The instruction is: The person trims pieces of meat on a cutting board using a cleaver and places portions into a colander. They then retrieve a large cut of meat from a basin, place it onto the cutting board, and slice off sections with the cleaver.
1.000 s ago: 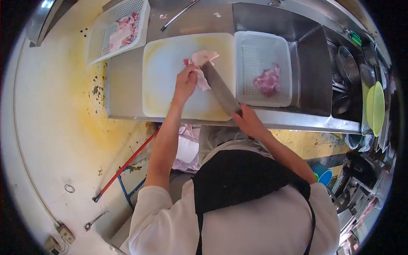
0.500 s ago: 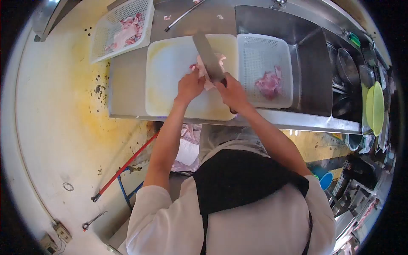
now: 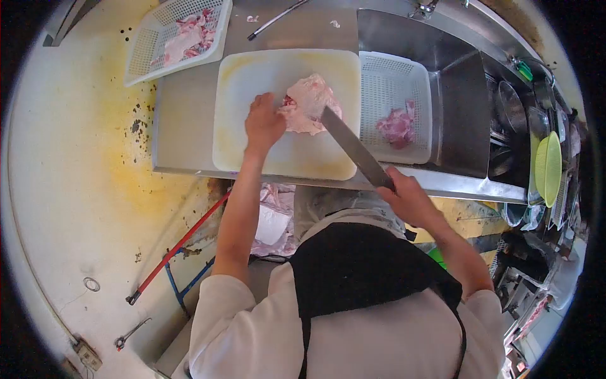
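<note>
A flattened piece of raw meat with pale skin lies on the white cutting board. Just left of it is my left hand, fingers loosely extended and apart, with nothing visible in them; the thumb side is close to the meat's edge. My right hand grips the handle of a wide-bladed knife in front of the board. The blade slants up and left, its tip at the meat's right edge. Whether the tip touches the meat I cannot tell.
A white perforated basket with reddish meat stands right of the board, in the sink. Another basket with meat scraps sits at the back left. Behind the board lies a dark rod. Bagged meat is below the counter edge.
My right hand has drawn the knife back toward me and to the right, off the meat. My left hand has let go of the meat and shifted left. The meat now lies spread out.
</note>
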{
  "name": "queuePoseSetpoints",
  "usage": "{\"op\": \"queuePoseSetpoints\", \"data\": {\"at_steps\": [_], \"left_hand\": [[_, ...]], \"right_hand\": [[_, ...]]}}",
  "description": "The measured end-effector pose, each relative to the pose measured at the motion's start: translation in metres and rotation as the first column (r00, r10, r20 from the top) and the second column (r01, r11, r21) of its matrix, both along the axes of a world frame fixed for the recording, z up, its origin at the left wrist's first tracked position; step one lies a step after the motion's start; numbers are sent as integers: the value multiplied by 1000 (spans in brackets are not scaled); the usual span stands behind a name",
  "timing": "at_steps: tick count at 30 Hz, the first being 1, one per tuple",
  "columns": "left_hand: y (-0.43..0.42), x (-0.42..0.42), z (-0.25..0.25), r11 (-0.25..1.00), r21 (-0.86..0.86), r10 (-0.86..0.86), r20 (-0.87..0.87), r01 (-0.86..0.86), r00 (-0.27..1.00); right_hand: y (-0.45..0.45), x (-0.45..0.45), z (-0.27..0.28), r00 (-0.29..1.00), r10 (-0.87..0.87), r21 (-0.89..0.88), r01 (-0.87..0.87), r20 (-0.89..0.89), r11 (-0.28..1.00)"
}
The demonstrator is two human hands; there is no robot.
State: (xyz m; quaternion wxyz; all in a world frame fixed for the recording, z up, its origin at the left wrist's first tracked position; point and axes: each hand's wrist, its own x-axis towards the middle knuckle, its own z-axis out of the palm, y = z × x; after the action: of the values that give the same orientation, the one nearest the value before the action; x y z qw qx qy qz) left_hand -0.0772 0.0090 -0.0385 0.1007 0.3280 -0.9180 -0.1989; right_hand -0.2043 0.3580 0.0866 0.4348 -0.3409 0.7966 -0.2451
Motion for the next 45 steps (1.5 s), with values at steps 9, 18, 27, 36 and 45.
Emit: {"op": "queuePoseSetpoints", "data": {"at_steps": [9,18,27,36,45], "left_hand": [[39,-15,-1,995,58,-90,197,80,976],[42,24,7,981,44,-191,68,189,979],[2,92,33,830,531,366,-281,-174,887],[-108,-109,194,878,469,166,-492,99,855],[-14,-30,-22,952,237,146,210,-195,967]], "right_hand": [[-66,18,-56,974,4,-161,-42,-227,986],[-182,5,-70,907,108,-77,-152,-407,985],[41,26,-23,994,45,254,-18,-104,967],[60,10,-27,999,12,79,-8,-48,997],[102,12,-43,905,-425,-143,419,-21,897]]}}
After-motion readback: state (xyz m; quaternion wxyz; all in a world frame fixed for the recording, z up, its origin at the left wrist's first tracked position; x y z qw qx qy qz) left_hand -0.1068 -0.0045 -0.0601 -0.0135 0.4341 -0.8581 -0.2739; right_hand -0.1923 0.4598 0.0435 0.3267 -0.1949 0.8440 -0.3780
